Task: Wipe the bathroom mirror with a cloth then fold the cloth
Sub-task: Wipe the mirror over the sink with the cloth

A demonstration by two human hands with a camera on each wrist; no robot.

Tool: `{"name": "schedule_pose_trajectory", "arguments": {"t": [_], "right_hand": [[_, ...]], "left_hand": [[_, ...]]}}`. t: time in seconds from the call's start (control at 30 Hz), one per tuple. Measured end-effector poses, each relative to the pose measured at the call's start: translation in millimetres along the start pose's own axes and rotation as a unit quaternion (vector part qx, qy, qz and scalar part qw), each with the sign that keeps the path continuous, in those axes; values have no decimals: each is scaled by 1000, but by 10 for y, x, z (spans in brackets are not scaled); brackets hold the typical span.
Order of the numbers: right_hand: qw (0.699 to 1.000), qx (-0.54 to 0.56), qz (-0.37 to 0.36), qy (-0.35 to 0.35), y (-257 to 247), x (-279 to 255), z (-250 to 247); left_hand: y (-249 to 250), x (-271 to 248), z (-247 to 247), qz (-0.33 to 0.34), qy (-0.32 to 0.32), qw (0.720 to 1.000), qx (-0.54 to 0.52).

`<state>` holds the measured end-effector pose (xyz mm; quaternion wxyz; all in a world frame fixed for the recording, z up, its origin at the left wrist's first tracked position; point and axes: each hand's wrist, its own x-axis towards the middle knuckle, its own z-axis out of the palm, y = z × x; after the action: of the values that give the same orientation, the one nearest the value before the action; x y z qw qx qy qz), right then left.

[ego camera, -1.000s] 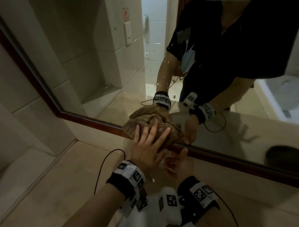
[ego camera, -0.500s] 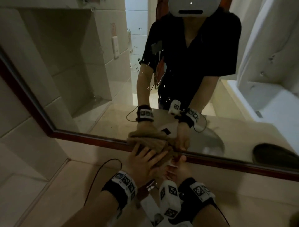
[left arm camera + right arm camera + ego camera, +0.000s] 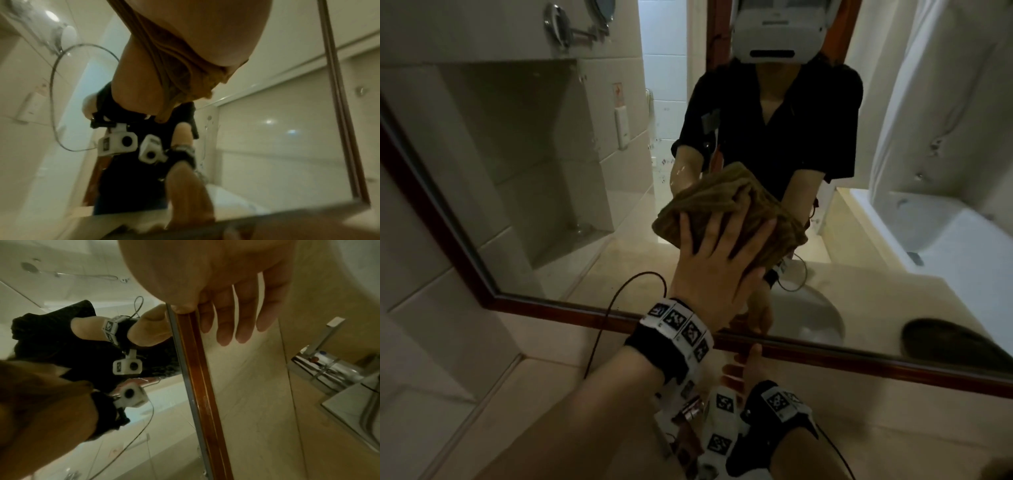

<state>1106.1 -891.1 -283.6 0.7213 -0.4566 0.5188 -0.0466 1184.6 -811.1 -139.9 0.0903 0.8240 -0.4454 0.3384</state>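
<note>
- The left hand (image 3: 717, 263) lies flat with its fingers spread and straight, pressing the brown cloth (image 3: 726, 202) against the glass of the mirror (image 3: 551, 192); it carries the wipe alone.
- The right hand (image 3: 748, 368) hangs lower, fingers straight and relaxed, holding nothing; in the right wrist view its thumb touches the wooden frame (image 3: 197, 369) at the mirror's bottom edge, while the fingers (image 3: 226, 321) hang in front of the wall below it.
- The cloth sits bunched and creased, partly under the left palm and partly above and to the right of the fingertips, well above the bottom frame and left of the mirror's middle.
- The wide stretch of glass to the right and above the cloth is likely what remains to be wiped, so the left hand is the nearer one for it.
- The tabletop (image 3: 493, 407) runs below the frame; a tap (image 3: 324, 369) stands near the right hand.
- The cloth's underside and full size are hidden, and streaks on the glass are too dim to judge.
</note>
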Motion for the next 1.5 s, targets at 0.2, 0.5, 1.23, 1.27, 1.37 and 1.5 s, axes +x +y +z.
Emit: {"name": "schedule_pose_trajectory", "arguments": {"t": [0.2, 0.5, 1.23, 1.27, 1.37, 1.5], "right_hand": [[999, 10, -42, -3, 34, 49, -35], [998, 8, -37, -42, 128, 50, -1], [997, -38, 67, 2, -229, -368, 545], [997, -52, 64, 11, -252, -388, 571], [995, -75, 58, 25, -292, -447, 600], [997, -33, 64, 15, -214, -381, 590]], "left_hand": [[-12, -887, 530, 25, -188, 982, 17], [-4, -718, 221, -62, -124, 990, -6], [-815, -48, -483, -20, -19, 998, 49], [-817, 164, -603, -28, 20, 998, 51], [-820, 515, -726, -33, 72, 996, 41], [-775, 60, -217, -17, 35, 999, 14]]}}
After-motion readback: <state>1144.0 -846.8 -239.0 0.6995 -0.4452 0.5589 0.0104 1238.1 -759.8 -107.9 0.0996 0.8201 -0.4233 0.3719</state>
